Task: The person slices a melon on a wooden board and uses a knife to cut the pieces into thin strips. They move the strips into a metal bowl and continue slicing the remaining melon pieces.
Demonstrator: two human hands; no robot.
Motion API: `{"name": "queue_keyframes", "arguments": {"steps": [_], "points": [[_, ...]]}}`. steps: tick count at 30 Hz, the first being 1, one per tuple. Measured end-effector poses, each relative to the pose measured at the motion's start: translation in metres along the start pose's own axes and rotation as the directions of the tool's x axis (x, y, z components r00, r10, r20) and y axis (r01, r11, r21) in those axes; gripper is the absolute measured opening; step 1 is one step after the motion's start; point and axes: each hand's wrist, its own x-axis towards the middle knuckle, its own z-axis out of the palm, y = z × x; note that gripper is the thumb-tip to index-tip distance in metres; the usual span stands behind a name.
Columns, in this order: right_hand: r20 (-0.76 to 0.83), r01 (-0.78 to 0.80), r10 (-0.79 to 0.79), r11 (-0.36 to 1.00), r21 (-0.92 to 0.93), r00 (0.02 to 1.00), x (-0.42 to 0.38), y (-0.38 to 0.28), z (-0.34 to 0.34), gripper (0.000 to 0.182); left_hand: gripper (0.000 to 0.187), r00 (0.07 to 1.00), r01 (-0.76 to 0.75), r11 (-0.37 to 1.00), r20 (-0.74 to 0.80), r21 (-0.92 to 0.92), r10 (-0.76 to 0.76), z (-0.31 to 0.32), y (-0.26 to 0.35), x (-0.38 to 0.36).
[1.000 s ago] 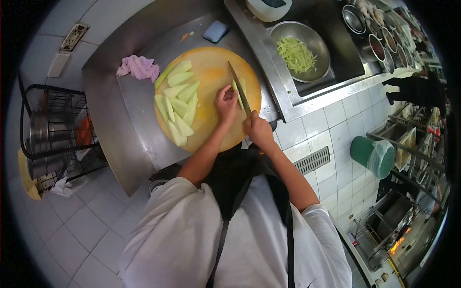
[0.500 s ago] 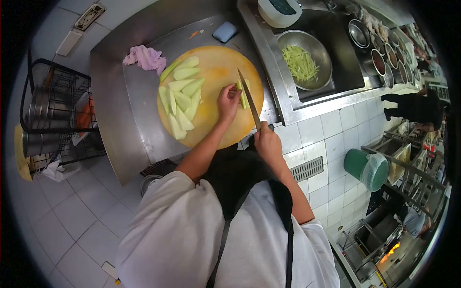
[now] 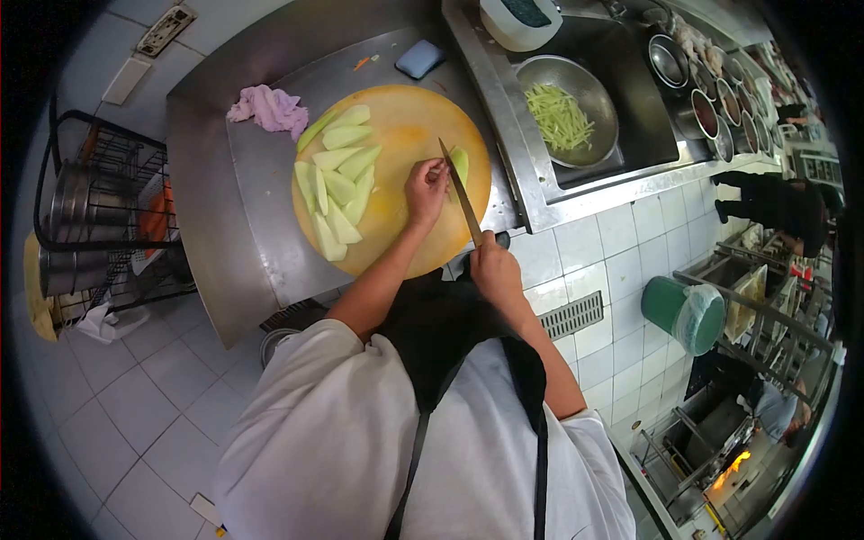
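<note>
My right hand (image 3: 495, 270) is closed around the handle of a kitchen knife (image 3: 464, 196), whose long blade points away from me over the round wooden chopping board (image 3: 396, 225). My left hand (image 3: 427, 193) is closed, fingertips curled up to the blade's left side on a pale green vegetable piece, mostly hidden by fingers and blade. Just right of the blade lies cut pale green vegetable (image 3: 460, 166). Several peeled pale green vegetable wedges (image 3: 340, 187) are spread over the board's left part.
A metal bowl (image 3: 598, 106) with thin green strips sits in the sink at right. A pink cloth (image 3: 268, 110) and a blue sponge (image 3: 419, 60) lie on the steel counter (image 3: 229, 216). A wire rack (image 3: 108, 243) stands left. A flame (image 3: 731, 470) burns at lower right, near another person.
The knife has shifted slightly left, toward my left fingers. The cut vegetable right of the blade now shows as a broader piece. The wedges stay where they were.
</note>
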Motion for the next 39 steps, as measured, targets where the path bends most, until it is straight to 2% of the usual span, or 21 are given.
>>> {"name": "queue_keyframes", "arguments": {"steps": [3,4,6,9,12,15,18,21,24,27,30,33,36,39], "points": [[-0.067,-0.034,0.035,0.999,0.003,0.997,0.003,-0.003,-0.011,0.017,0.026,0.999,0.011,0.998,-0.037,-0.058,-0.013,0.002,-0.005,-0.001],[-0.103,-0.047,0.047,0.999,0.006,0.994,0.004,-0.003,-0.015,0.017,0.031,0.999,-0.027,0.986,-0.027,0.165,0.032,0.003,0.012,-0.003],[-0.124,-0.064,0.068,0.997,0.035,0.990,0.005,0.003,-0.020,0.016,0.039,0.994,-0.107,0.812,0.029,0.574,0.110,0.008,0.062,-0.009],[-0.112,-0.103,0.108,0.993,0.053,0.988,0.001,0.011,-0.020,0.015,0.045,0.974,-0.214,0.614,0.118,0.759,0.193,0.021,0.067,-0.007],[-0.083,-0.102,0.108,0.992,0.069,0.991,-0.004,0.021,-0.011,0.014,0.040,0.977,-0.209,0.608,0.141,0.766,0.158,0.024,0.067,-0.001],[-0.078,-0.115,0.124,0.988,0.105,0.989,-0.011,0.029,-0.006,0.013,0.031,0.982,-0.160,0.694,0.184,0.702,0.041,0.009,0.064,0.006],[-0.074,-0.122,0.131,0.986,0.118,0.989,-0.013,0.031,-0.008,0.013,0.028,0.989,-0.071,0.730,0.141,0.680,-0.036,0.001,0.059,0.005],[-0.069,-0.096,0.103,0.990,0.103,0.992,-0.011,0.030,-0.005,0.014,0.028,0.988,-0.121,0.713,0.152,0.691,0.021,-0.003,0.050,0.008],[-0.062,-0.040,0.046,0.995,0.092,0.997,-0.009,0.027,-0.004,0.015,0.031,0.986,-0.162,0.753,0.137,0.637,0.096,-0.002,0.043,0.007],[-0.035,-0.010,0.013,0.996,0.084,0.999,-0.007,0.024,0.000,0.015,0.040,0.987,-0.155,0.772,0.131,0.616,0.094,-0.004,0.039,0.008],[-0.013,-0.004,0.005,0.997,0.080,1.000,-0.006,0.021,0.002,0.014,0.041,0.986,-0.106,0.820,0.166,0.562,0.013,-0.007,0.039,0.010],[0.002,-0.006,0.006,0.997,0.080,1.000,-0.007,0.018,0.004,0.014,0.042,0.966,0.115,0.928,0.177,0.353,-0.188,-0.007,0.043,0.013],[-0.005,-0.010,0.010,0.997,0.070,1.000,-0.006,0.017,0.005,0.015,0.040,0.946,0.198,0.937,0.194,0.287,-0.259,-0.008,0.055,0.015],[-0.022,-0.007,0.008,0.998,0.057,1.000,-0.003,0.011,0.002,0.015,0.038,0.948,0.193,0.948,0.201,0.254,-0.247,-0.008,0.050,0.018]]}}
